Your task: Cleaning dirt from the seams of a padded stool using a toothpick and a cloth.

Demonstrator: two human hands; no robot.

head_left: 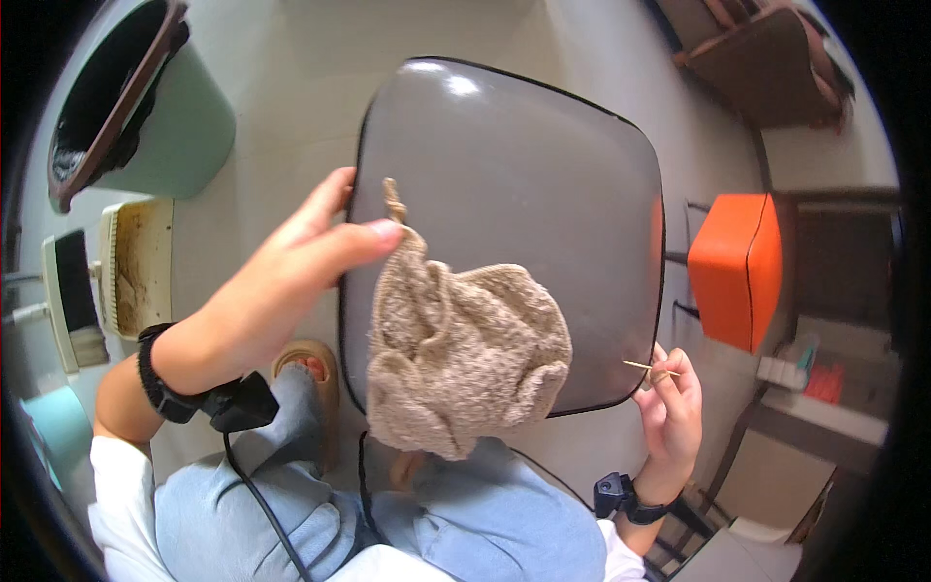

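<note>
A grey square top (524, 175) with rounded corners and a black edge, perhaps a seat or small tabletop, lies in front of me. My left hand (315, 238) is closed round its left edge, thumb on top and fingers partly hidden beyond the rim. That thumb touches the twisted end of a beige terry cloth (475, 349), which lies crumpled over the near left part and hangs past the near edge. By the near right corner, my right hand (671, 403) pinches a thin wooden toothpick (636, 366), pointing across the top's edge.
To the right stands an orange stool (734, 272) with dark legs. A green bin (189, 136) with a black liner is at the far left, above a dustpan (141, 267) and a broom head (78, 301). A brown chair (771, 68) occupies the far right.
</note>
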